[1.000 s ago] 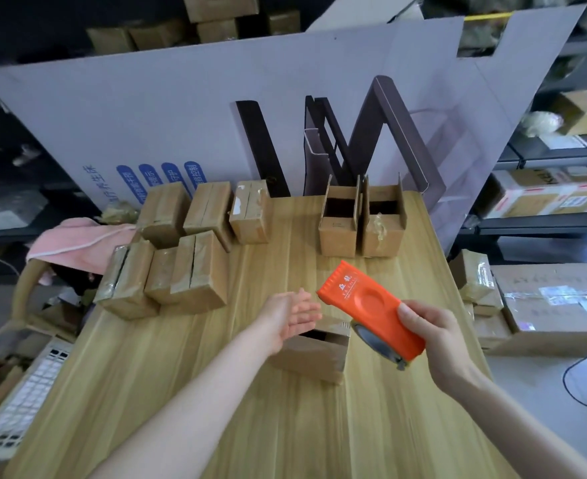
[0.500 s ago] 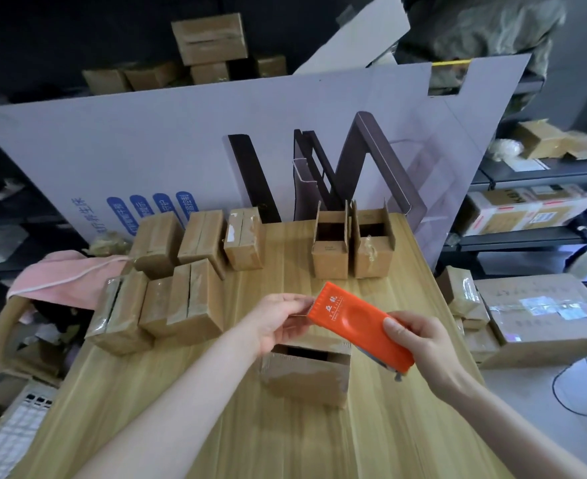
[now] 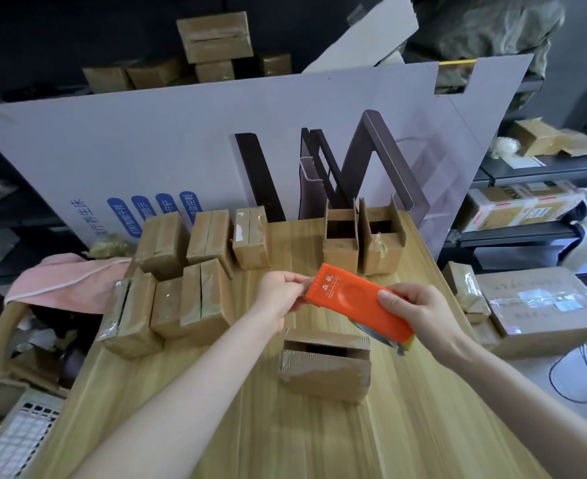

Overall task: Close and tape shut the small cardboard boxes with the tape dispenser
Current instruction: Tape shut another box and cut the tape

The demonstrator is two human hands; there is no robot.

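The orange tape dispenser (image 3: 357, 305) is up in the air just above the small open box (image 3: 325, 364) on the bench (image 3: 216, 426). It lies long and slanted, with its toothed end up and left and its tape roll end down and right. The right hand (image 3: 420, 312) grips the roll end with curled fingers (image 3: 402, 290). The left hand (image 3: 281, 302) pinches the toothed end

Glossy orange plastic dispenser (image 3: 359, 302); matt brown cardboard boxes (image 3: 325, 366), some under shiny tape; smooth wood-grain tabletop (image 3: 285, 437).
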